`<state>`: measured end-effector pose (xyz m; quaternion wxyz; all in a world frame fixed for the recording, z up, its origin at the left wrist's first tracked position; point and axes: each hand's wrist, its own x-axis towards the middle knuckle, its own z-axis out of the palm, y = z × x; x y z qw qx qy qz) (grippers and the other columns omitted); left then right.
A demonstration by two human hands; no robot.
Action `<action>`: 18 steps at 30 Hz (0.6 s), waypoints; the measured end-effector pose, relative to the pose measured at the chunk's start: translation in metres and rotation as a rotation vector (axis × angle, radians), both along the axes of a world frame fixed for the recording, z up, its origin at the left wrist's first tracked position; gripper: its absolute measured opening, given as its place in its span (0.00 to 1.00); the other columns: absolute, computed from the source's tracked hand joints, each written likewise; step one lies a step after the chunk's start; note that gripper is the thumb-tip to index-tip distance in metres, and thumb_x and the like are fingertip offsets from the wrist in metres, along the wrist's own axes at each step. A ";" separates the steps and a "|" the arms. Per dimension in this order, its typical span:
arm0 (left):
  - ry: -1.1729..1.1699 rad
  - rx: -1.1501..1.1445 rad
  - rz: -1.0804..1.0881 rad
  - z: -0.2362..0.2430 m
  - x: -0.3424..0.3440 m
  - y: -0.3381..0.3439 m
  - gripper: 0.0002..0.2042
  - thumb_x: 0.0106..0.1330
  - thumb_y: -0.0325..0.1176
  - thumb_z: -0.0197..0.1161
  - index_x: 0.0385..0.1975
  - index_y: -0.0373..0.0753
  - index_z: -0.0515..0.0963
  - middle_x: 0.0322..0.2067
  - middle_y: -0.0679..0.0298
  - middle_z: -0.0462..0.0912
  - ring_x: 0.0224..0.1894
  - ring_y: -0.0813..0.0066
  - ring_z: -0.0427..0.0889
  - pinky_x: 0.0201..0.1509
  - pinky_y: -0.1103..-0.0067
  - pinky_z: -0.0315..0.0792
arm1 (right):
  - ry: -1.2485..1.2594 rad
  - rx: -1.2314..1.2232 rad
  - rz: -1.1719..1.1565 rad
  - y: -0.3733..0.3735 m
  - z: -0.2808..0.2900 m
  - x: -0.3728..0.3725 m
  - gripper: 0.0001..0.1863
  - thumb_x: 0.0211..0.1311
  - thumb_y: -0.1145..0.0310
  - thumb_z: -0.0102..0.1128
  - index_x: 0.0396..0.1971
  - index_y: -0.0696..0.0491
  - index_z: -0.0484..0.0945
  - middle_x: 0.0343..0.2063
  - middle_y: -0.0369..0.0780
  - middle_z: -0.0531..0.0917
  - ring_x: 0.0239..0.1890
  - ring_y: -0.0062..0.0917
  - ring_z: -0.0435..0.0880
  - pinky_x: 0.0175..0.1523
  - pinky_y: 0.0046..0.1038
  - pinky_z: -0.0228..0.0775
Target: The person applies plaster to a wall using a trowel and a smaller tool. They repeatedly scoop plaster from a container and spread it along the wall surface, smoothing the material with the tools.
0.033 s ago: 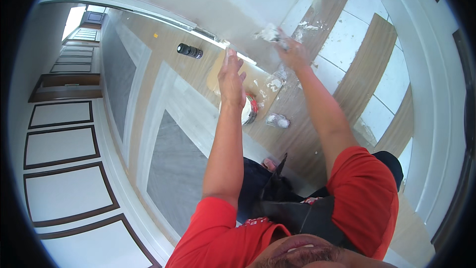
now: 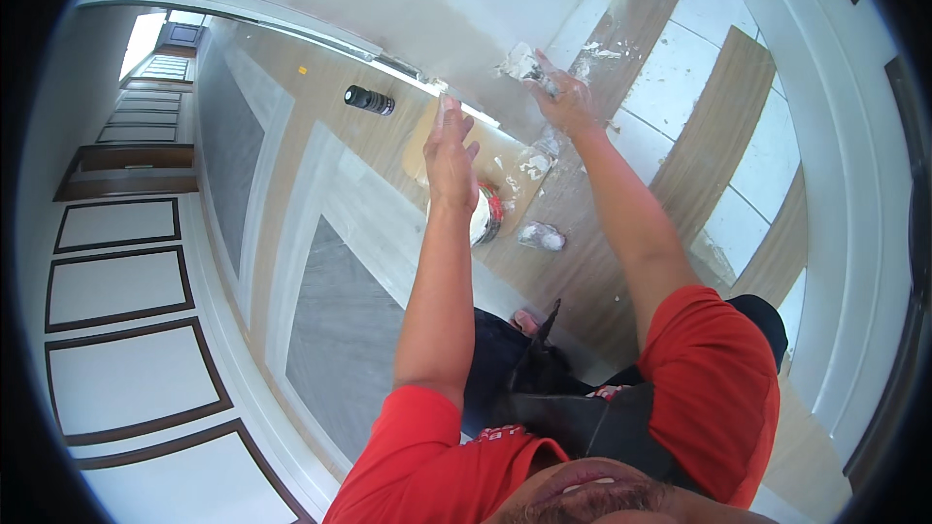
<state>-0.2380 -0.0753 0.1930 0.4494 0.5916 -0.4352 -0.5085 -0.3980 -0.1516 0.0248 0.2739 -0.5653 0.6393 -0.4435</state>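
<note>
My right hand (image 2: 568, 102) is closed on a putty knife (image 2: 524, 65) thick with white putty, its blade near the stained patch low on the wall (image 2: 388, 10). My left hand (image 2: 449, 165) has its fingers stretched upward by the foot of the wall; a whitish lump shows at the fingertips, and I cannot make out whether it is held. Below that hand, partly hidden by the wrist, stands a tub of white putty (image 2: 483, 220) with a red-marked side. A putty-smeared beige board (image 2: 505, 150) lies behind the tub.
A black cylindrical can (image 2: 369, 100) lies left of the board. Near the tub is a small whitish, smeared object (image 2: 541, 236). Wood-look planks (image 2: 723, 121) alternate with white tiles (image 2: 670, 78) at right, beside a white door frame (image 2: 825, 184). Panelled fronts (image 2: 136, 291) line the left.
My right hand has turned slightly, tilting the putty knife so that more of its greyish part shows. The left hand stays nearly in place.
</note>
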 end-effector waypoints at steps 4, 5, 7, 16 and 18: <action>0.027 -0.008 0.012 0.000 -0.006 -0.007 0.42 0.76 0.60 0.51 0.76 0.30 0.52 0.75 0.49 0.58 0.75 0.47 0.60 0.75 0.54 0.56 | -0.115 -0.069 -0.040 -0.007 -0.020 -0.008 0.35 0.65 0.41 0.62 0.71 0.32 0.69 0.54 0.45 0.85 0.56 0.45 0.83 0.63 0.42 0.75; 0.032 -0.006 0.004 0.000 -0.008 -0.007 0.42 0.76 0.60 0.50 0.77 0.30 0.52 0.75 0.49 0.57 0.75 0.47 0.60 0.75 0.54 0.56 | -0.117 -0.082 -0.081 -0.006 -0.031 -0.014 0.35 0.65 0.41 0.63 0.71 0.32 0.69 0.54 0.44 0.85 0.56 0.45 0.84 0.63 0.42 0.75; 0.005 0.005 -0.028 0.002 -0.009 -0.006 0.41 0.77 0.60 0.47 0.78 0.35 0.47 0.77 0.52 0.54 0.76 0.46 0.57 0.76 0.50 0.50 | -0.128 -0.109 -0.108 -0.009 -0.037 -0.018 0.34 0.65 0.41 0.63 0.70 0.32 0.70 0.55 0.44 0.85 0.56 0.44 0.84 0.62 0.41 0.75; 0.027 0.009 -0.040 0.000 -0.004 -0.009 0.41 0.77 0.61 0.45 0.79 0.37 0.46 0.78 0.54 0.52 0.76 0.47 0.57 0.77 0.49 0.48 | -0.063 -0.217 -0.095 -0.013 -0.036 -0.008 0.34 0.65 0.43 0.64 0.70 0.31 0.70 0.51 0.46 0.86 0.52 0.43 0.86 0.58 0.40 0.78; 0.022 0.007 -0.044 0.001 -0.006 -0.008 0.41 0.77 0.62 0.45 0.79 0.37 0.46 0.78 0.54 0.52 0.75 0.47 0.57 0.77 0.49 0.47 | -0.069 -0.172 -0.123 -0.006 -0.038 -0.017 0.34 0.64 0.45 0.65 0.70 0.31 0.70 0.50 0.47 0.87 0.51 0.43 0.86 0.57 0.40 0.78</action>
